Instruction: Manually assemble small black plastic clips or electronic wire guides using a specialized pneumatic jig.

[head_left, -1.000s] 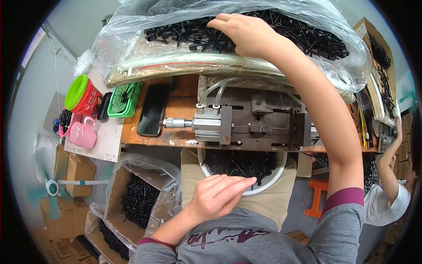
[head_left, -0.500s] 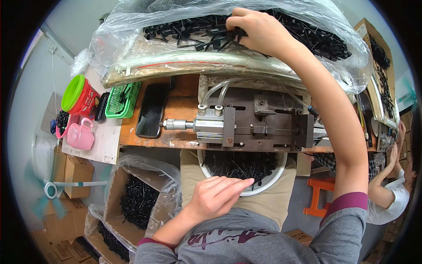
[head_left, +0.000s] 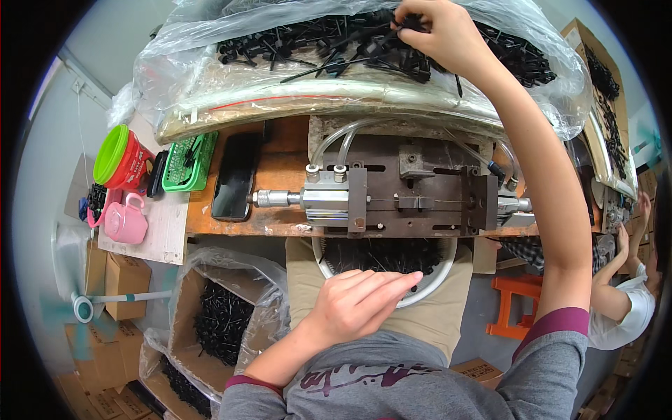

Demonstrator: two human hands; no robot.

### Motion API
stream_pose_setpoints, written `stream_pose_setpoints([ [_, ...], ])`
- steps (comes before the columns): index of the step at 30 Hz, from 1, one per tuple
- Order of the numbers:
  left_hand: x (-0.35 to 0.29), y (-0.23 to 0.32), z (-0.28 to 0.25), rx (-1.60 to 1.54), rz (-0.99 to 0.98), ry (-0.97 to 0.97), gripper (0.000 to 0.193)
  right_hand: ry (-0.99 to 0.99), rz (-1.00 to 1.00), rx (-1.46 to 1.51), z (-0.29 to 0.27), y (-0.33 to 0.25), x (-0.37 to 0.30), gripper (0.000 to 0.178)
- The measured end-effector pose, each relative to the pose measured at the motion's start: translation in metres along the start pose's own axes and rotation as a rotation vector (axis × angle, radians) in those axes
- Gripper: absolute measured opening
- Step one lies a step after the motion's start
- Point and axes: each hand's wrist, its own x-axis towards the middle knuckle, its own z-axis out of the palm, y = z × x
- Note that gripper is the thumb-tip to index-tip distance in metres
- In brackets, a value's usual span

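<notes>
At the far side, my right hand (head_left: 442, 35) dips into a heap of black plastic parts (head_left: 294, 43) with thin stems and small heads. Its thumb and fingers are closed on some of these black parts. Close to my body, my left hand (head_left: 358, 302) hovers over the near rim of a white round basket (head_left: 441, 285) on my lap, full of similar black pieces. The left fingers are pressed together and point right; whatever they hold, if anything, is hidden. Between both hands lies a metal clamping fixture (head_left: 413, 203) with a silver cylinder (head_left: 325, 206) and clear air hoses.
Left on the bench are a black phone (head_left: 234, 175), a green basket (head_left: 189, 162), a red bucket (head_left: 129, 164) and a pink mug (head_left: 126, 220). A lined carton (head_left: 183, 329) of black parts stands lower left. An orange stool (head_left: 514, 304) and another person (head_left: 626, 311) are at right.
My right hand has shifted slightly right and farther away within the heap, disturbing the black parts. My left hand has moved a little to the right over the basket.
</notes>
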Motion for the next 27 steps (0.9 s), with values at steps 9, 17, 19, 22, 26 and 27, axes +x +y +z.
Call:
stream_pose_setpoints([
  [9,0.013,0.0,-0.005,0.051,0.034,0.009,0.038,0.003,0.536,0.607,-0.031,0.02,-0.025,0.009],
  [17,0.034,-0.004,-0.006,0.096,0.096,0.073,0.042,-0.023,0.626,0.757,-0.047,0.087,-0.059,0.031],
  [19,0.036,-0.003,-0.006,0.115,0.105,0.092,0.044,-0.015,0.625,0.816,-0.049,0.091,-0.061,0.034],
  [22,0.044,-0.003,-0.011,0.169,0.102,0.122,0.045,0.108,0.606,0.769,-0.059,0.097,-0.066,0.035],
  [26,0.064,0.001,-0.022,0.233,0.06,0.203,0.043,0.164,0.588,0.837,-0.081,0.097,-0.068,0.032],
  [27,0.074,-0.004,-0.021,0.252,0.124,0.288,0.043,0.138,0.568,0.796,-0.086,0.101,-0.069,0.029],
])
